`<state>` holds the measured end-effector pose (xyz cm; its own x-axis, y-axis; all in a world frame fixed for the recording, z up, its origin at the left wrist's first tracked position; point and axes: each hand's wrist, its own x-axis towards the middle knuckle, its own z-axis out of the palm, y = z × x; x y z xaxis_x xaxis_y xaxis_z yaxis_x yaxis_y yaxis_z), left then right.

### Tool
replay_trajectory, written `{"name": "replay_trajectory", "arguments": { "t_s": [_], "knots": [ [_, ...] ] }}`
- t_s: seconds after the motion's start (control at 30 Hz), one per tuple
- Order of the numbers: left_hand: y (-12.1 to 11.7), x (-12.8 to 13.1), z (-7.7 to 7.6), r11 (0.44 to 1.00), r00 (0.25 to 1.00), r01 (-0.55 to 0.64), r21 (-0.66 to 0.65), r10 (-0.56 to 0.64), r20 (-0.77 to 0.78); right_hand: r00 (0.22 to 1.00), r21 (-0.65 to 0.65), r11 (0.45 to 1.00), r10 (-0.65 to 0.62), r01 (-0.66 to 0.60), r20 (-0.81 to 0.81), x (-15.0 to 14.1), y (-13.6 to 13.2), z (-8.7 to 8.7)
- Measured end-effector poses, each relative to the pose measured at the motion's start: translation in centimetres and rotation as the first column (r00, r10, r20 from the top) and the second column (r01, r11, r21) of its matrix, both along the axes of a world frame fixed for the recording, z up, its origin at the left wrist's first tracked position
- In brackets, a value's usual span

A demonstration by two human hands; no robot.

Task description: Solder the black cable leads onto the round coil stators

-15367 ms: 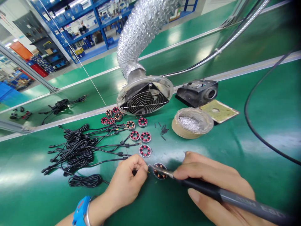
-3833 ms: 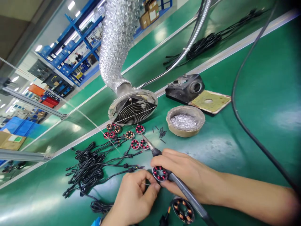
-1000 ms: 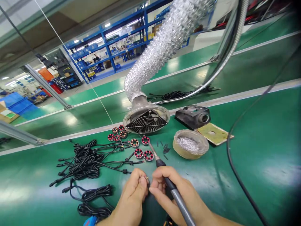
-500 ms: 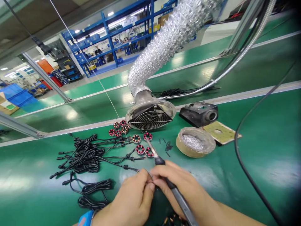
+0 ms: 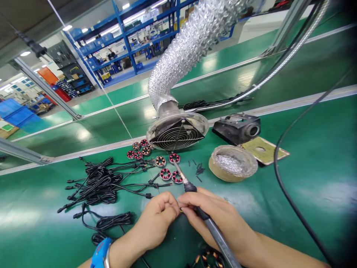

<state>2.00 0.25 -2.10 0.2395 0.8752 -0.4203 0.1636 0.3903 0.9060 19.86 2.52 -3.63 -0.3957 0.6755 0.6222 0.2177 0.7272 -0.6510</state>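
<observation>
My right hand (image 5: 223, 219) is wrapped around a soldering iron (image 5: 216, 232), its tip angled up toward the ring-shaped stators (image 5: 165, 174). The thumb and forefinger of that hand also pinch close to a short piece of thin wire (image 5: 181, 210). My left hand (image 5: 157, 217) is closed in a pinch at the same wire, fingertips almost touching those of the right; its far end is hidden. Below the hands, a stator with copper windings (image 5: 212, 258) is partly cut off by the lower edge. Bundled black cables (image 5: 100, 182) lie left of my left hand.
A fume extractor hood (image 5: 178, 136) on a silver duct stands behind the stators. Right of it are a black iron holder (image 5: 237, 128), a round tub of solder scraps (image 5: 232, 163) and a yellow sponge (image 5: 263, 149). Small black tubes (image 5: 199, 169) lie nearby. A black cord (image 5: 281, 182) hangs at right.
My left hand has turned and its fingers have curled in more. The view has shifted slightly, showing more of the stator at the bottom. The right hand still holds the soldering iron.
</observation>
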Motion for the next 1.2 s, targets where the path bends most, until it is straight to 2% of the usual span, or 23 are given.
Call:
{"name": "replay_trajectory", "arguments": {
  "t_s": [0.07, 0.17, 0.37, 0.5, 0.77, 1.2],
  "knots": [
    [0.5, 0.0, 0.0, 0.999, 0.997, -0.035, 0.018, 0.036, -0.062, 1.000, -0.001, 1.000, -0.021, 0.021, 0.021, 0.8, 0.2, 0.3],
    [0.9, 0.1, 0.3, 0.999, 0.992, -0.028, 0.015, 0.030, -0.121, 0.997, -0.053, 0.997, -0.061, 0.063, 0.038, 2.7, 0.2, 1.0],
    [0.8, 0.3, 0.9, 0.999, 0.983, 0.027, 0.042, -0.019, -0.181, 0.989, -0.132, 0.991, 0.012, 0.008, 0.148, 5.3, -0.2, 2.5],
    [0.8, 0.2, 0.8, 0.999, 0.979, 0.027, 0.037, -0.018, -0.202, 0.994, -0.180, 0.984, 0.003, 0.017, 0.106, 5.5, 0.0, 2.2],
    [0.8, 0.1, 0.7, 0.999, 0.979, 0.037, 0.036, -0.029, -0.204, 0.993, -0.244, 0.969, 0.060, -0.033, 0.103, 5.4, 0.2, 1.9],
    [0.9, 0.1, 0.8, 0.998, 0.978, 0.055, 0.030, -0.048, -0.204, 0.992, -0.218, 0.976, 0.042, -0.015, 0.120, 5.3, -0.1, 2.2]
  ]
}}
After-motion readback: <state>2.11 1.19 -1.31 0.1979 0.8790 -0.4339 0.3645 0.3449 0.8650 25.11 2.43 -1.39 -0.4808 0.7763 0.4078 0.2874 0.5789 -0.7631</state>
